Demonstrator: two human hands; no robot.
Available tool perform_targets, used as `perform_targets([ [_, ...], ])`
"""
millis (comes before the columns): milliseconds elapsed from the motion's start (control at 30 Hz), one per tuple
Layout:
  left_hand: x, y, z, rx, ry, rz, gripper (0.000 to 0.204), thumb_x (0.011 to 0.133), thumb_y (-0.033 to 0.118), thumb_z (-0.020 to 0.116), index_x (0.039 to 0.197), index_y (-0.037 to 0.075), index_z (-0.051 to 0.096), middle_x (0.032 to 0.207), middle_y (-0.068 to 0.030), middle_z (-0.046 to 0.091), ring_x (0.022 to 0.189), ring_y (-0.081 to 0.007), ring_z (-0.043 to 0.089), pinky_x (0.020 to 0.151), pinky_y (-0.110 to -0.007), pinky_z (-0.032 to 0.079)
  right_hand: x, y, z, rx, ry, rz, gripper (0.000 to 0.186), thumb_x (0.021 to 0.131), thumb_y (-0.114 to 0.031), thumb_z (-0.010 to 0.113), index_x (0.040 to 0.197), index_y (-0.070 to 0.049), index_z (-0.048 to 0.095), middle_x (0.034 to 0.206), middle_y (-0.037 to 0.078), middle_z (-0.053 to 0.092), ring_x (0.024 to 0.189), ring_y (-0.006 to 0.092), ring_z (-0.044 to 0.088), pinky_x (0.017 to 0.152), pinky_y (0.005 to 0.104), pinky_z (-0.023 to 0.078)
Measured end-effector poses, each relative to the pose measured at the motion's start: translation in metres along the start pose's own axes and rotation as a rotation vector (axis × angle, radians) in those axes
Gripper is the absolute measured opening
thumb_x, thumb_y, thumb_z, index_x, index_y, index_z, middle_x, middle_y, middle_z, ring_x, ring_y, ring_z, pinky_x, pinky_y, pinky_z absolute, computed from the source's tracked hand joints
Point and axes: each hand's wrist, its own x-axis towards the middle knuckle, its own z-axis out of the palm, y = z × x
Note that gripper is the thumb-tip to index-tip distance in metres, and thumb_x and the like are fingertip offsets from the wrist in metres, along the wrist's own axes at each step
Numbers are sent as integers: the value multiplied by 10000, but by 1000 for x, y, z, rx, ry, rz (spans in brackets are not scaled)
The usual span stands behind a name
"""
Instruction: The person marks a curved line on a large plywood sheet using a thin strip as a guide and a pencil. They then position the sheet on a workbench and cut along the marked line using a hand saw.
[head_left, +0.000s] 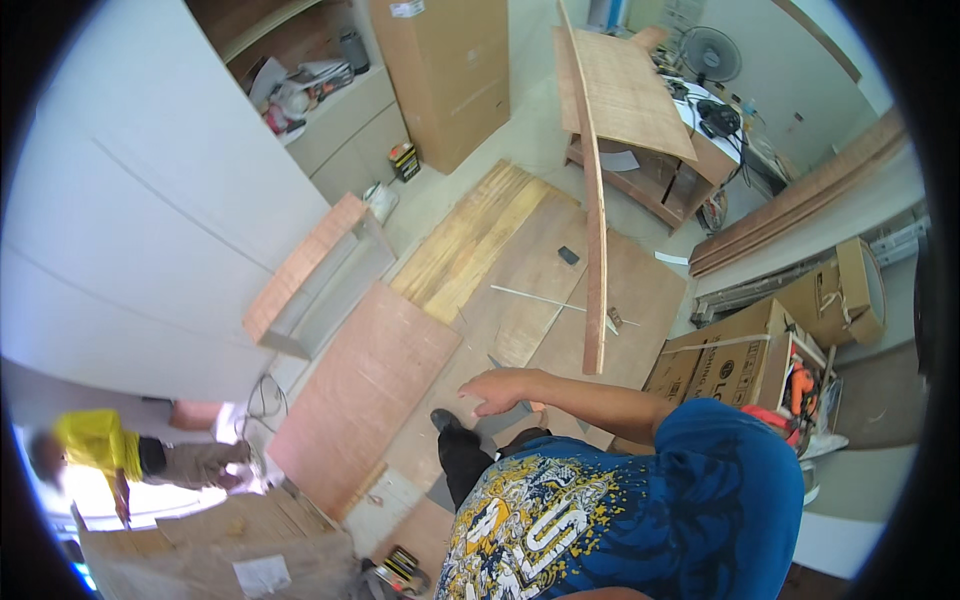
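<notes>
My right hand (493,391) stretches out leftward over the plywood-covered floor, its fingers extended and nothing in its grasp. A dark shoe (442,420) shows just below it. Beyond my forearm, a long narrow wooden board (594,220) runs from the far edge of the view toward me, its near end close to the forearm but apart from my hand. My left hand is out of view; only a sliver of skin shows at the lower edge. A reddish plywood sheet (360,390) lies on the floor to the left of my hand.
A wooden box-like frame (308,268) stands at left. A thin white strip (540,302) and a black phone-like object (568,256) lie on the floor sheets. Cardboard boxes (725,360) stand at right, a workbench (625,95) behind. Another person (110,450) in yellow is at far left.
</notes>
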Motion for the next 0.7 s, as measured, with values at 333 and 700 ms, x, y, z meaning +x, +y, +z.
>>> perform_targets([
  [333, 277, 222, -110, 816, -147, 402, 365, 947, 383, 636, 974, 31, 729, 850, -194, 710, 818, -365, 687, 746, -483, 517, 45, 15, -48, 71, 429, 248, 590, 908, -362, 664, 1384, -34, 548, 1271, 252, 635, 1173, 423, 603, 993, 476, 479],
  [700, 369, 632, 97, 720, -514, 935, 309, 929, 290, 669, 970, -14, 703, 719, -78, 587, 564, -195, 545, 463, -368, 449, 54, 32, -59, 220, 573, 464, 548, 896, -301, 690, 1349, -15, 574, 1251, 239, 654, 1165, 409, 616, 991, 477, 488],
])
